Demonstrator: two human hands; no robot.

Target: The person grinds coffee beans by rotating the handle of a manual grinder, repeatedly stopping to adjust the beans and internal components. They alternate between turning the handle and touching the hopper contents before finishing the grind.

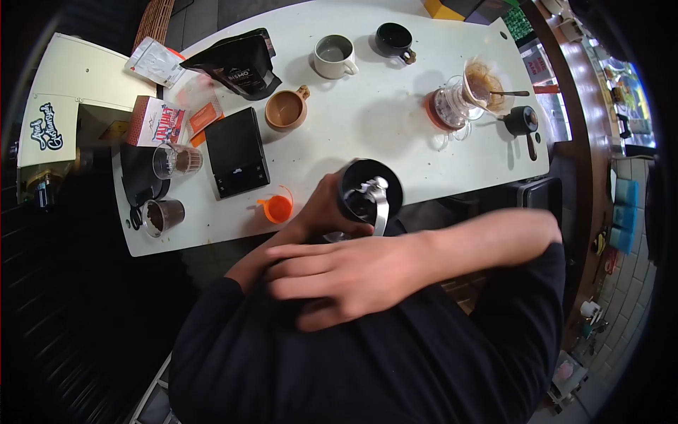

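Left hand (321,203): wraps grinder (359,205), centre frame
Crank (382,206): points down-frame
Right hand (353,277): just below, fingers loose; grip unclear

The left hand (324,203) grips a black grinder (351,192) with a silver crank (381,205); the right hand (346,275), fingers apart, is near it; a scale (238,152), orange scoop (280,208) and brown mug (285,111) sit on the white table (353,120).
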